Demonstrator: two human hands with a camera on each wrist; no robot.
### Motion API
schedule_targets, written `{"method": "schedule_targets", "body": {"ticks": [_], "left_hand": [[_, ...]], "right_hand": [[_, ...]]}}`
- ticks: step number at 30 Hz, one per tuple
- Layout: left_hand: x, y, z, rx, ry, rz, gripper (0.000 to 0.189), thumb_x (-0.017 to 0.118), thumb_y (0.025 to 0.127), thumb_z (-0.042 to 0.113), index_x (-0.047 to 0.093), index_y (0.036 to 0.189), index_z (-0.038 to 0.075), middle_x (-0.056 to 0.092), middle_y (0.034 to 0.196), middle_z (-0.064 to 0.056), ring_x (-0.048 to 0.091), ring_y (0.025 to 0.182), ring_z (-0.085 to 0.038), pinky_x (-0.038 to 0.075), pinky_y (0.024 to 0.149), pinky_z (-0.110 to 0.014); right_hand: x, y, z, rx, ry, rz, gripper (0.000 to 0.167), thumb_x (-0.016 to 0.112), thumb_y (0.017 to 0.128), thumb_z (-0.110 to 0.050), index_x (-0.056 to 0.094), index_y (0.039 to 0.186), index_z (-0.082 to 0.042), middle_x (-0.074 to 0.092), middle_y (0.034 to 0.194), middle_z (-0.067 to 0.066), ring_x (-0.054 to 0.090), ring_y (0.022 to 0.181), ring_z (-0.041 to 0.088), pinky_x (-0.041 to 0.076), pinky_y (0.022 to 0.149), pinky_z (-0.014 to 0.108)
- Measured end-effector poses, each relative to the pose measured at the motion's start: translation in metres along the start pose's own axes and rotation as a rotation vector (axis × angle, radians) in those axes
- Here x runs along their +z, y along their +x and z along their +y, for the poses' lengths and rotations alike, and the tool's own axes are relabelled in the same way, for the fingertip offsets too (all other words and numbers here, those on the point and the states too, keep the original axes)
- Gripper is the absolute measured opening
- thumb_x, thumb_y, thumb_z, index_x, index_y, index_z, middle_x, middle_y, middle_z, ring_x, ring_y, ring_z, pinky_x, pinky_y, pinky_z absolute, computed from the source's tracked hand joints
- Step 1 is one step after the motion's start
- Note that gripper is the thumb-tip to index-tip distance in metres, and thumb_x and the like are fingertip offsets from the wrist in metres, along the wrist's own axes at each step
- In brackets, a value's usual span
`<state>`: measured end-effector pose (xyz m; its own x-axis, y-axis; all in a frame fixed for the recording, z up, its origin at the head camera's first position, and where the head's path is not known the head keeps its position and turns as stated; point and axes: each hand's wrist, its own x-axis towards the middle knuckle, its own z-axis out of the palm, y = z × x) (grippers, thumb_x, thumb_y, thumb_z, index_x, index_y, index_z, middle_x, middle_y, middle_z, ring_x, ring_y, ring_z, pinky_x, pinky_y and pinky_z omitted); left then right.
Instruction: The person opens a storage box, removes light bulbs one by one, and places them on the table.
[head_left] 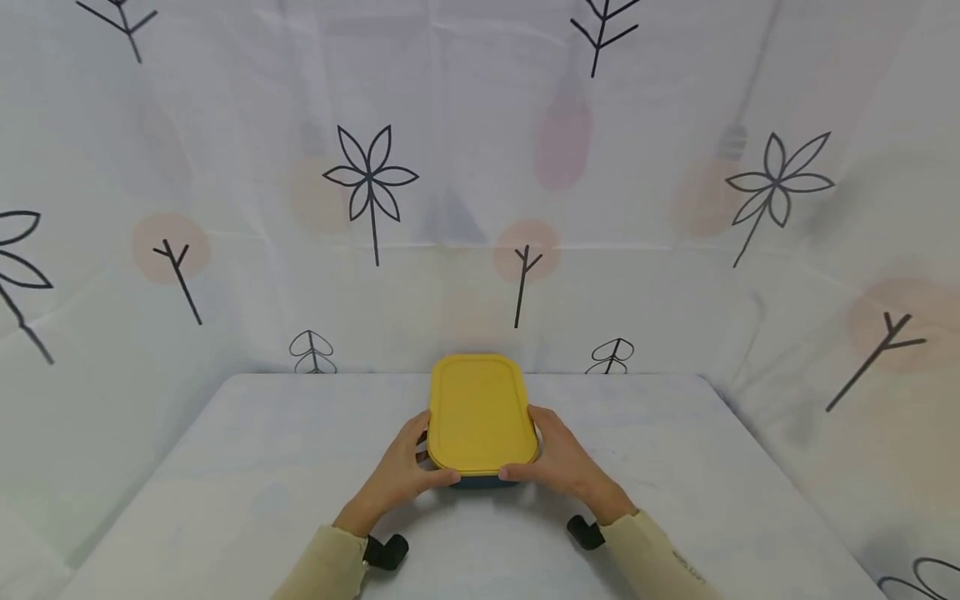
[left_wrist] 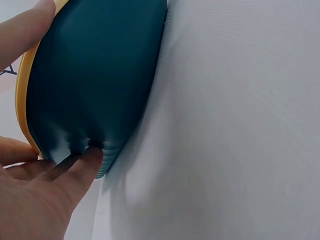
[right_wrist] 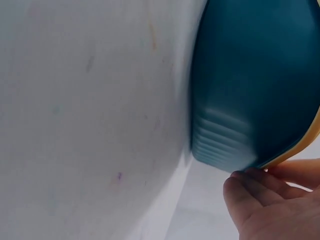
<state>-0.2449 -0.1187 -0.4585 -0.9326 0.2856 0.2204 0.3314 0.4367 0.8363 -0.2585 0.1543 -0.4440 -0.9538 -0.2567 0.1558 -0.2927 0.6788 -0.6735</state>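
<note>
Squarely at the middle of a table, toward its far edge, a rounded rectangular container with a deep teal, smooth-sided body [left_wrist: 95,70] wears a flat yellow lid [head_left: 480,408] with rounded corners. The lid covers the top, its short end facing the person, while the wrist views show fine parallel ribs [right_wrist: 222,135] low on the teal wall.

Two bare hands grasp the container from either side. The left hand [head_left: 401,467] holds the near left corner, thumb at the front edge of the lid and fingers against the left side. The right hand [head_left: 562,458] mirrors it at the near right corner, thumb at the front edge, fingers along the right side. The two thumbs lie apart.

Behind the hands, pale beige sleeves [head_left: 326,562] cover the forearms, and a small black device [head_left: 386,552] shows at each wrist. Beneath spreads a white tabletop [head_left: 285,450], shaded around the container and marked by a small purple spot [right_wrist: 119,176] in the right wrist view.

Beyond hangs a whitish fabric backdrop [head_left: 465,92], printed with black-outlined flowers [head_left: 370,177], bare twigs and soft peach-pink discs [head_left: 171,247].
</note>
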Motion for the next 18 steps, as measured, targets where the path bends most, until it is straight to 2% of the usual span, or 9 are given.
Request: {"method": "schedule_targets", "body": {"ticks": [7,18], "left_hand": [[-0.0006,-0.0019,-0.0009,0.013,-0.029,0.008,0.104,0.084,0.07,0.042,0.024,0.151,0.016,0.028,0.151,-0.005,0.038,0.132,-0.022,0.041,0.103,-0.041],[0.0003,-0.0013,0.0012,0.006,-0.019,0.018,0.104,0.084,0.069,0.042,0.025,0.151,0.016,0.028,0.152,-0.003,0.037,0.133,-0.022,0.041,0.103,-0.04]], "right_hand": [[0.0024,-0.0002,-0.0023,-0.007,0.01,0.005,0.119,0.078,0.057,-0.069,0.033,0.147,-0.008,0.037,0.145,0.008,0.042,0.127,0.024,0.038,0.103,0.047],[0.0027,-0.0003,-0.0008,-0.006,0.018,0.018,0.116,0.08,0.056,-0.069,0.034,0.146,-0.012,0.037,0.144,0.002,0.043,0.125,0.019,0.04,0.102,0.042]]}}
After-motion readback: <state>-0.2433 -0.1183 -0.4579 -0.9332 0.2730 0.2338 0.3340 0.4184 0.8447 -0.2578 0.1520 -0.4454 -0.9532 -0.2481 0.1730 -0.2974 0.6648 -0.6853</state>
